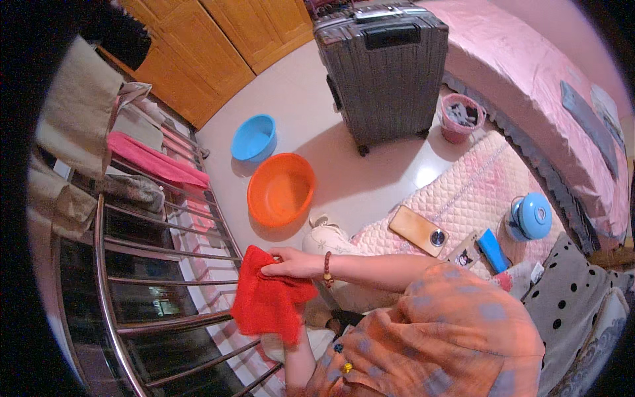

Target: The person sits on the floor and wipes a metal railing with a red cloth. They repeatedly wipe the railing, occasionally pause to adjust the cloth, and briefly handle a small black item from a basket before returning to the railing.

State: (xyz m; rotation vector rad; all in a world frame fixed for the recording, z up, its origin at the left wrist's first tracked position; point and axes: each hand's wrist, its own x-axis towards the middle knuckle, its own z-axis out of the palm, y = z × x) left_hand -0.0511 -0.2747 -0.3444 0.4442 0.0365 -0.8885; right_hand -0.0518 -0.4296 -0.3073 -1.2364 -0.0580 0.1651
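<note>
A bright red cloth [265,297] hangs at the lower middle, beside the metal railing. My right hand [292,263], with a beaded bracelet on its wrist, pinches the cloth's upper edge between thumb and fingers. My left forearm [300,360] comes up from below, and the cloth covers my left hand, so its fingers are hidden. An orange plastic basin [281,189] stands on the floor beyond my hands, with a smaller blue basin [254,138] behind it. Both basins show no contents.
A metal railing [106,278] with hung fabrics, one a pink cloth [158,161], runs along the left. A dark suitcase [387,84] stands near a pink bin [461,119] and a bed [521,64]. A phone [419,231] and a blue lidded container [536,216] rest on a quilted mat [476,183].
</note>
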